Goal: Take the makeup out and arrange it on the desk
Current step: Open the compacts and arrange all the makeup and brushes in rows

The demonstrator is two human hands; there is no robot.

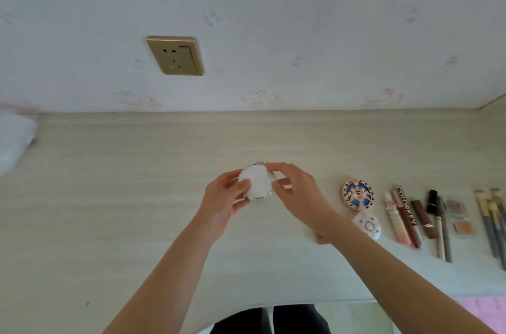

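Note:
A round white compact (258, 181) with a silver rim is held above the middle of the pale wooden desk (123, 196). My left hand (224, 196) grips its left side, thumb across the top. My right hand (297, 191) pinches its right edge between thumb and fingers. To the right, makeup lies in a row on the desk: a round blue and pink patterned compact (358, 193), a smaller white round compact (367, 224), several lip gloss tubes (402, 217), a brown lipstick (423, 219), a black lipstick (432, 201), pencils (443, 232), small blush pans (460, 217) and brushes (492, 221).
A white soft bag or cloth (15, 136) sits at the desk's far left edge. A gold wall socket (175, 56) is on the wall behind. The desk's front edge curves above my dark-clothed legs (269, 320). Pink fabric (484, 309) shows at the bottom right.

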